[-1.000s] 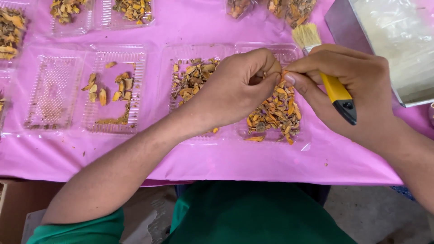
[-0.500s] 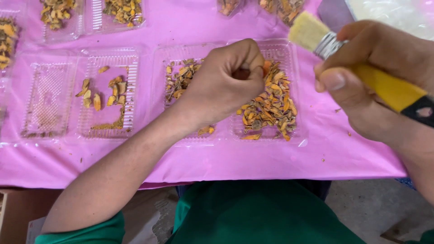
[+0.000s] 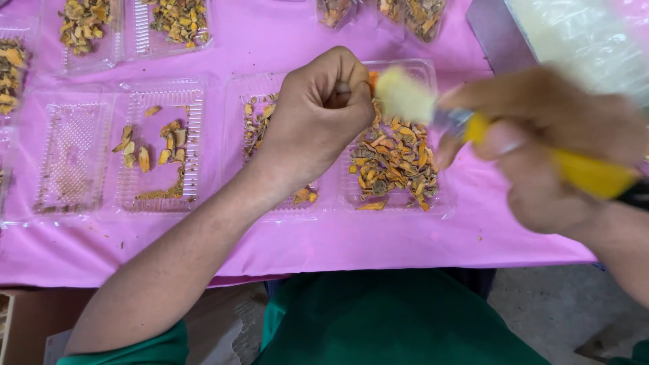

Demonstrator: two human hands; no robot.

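My left hand is closed around a small orange dried slice, holding it above an open clear plastic clamshell tray that contains a pile of orange and brown dried slices. My right hand grips a yellow-handled brush. Its pale bristles touch the slice, and both brush and right hand are blurred by motion.
A second clear clamshell to the left holds a few yellow slices. More trays of dried slices line the far edge of the pink tablecloth. A grey box with a plastic liner stands at the upper right.
My right hand turned the brush and swung it down to the left, bringing the bristles onto the slice. My left hand rose slightly with the slice.
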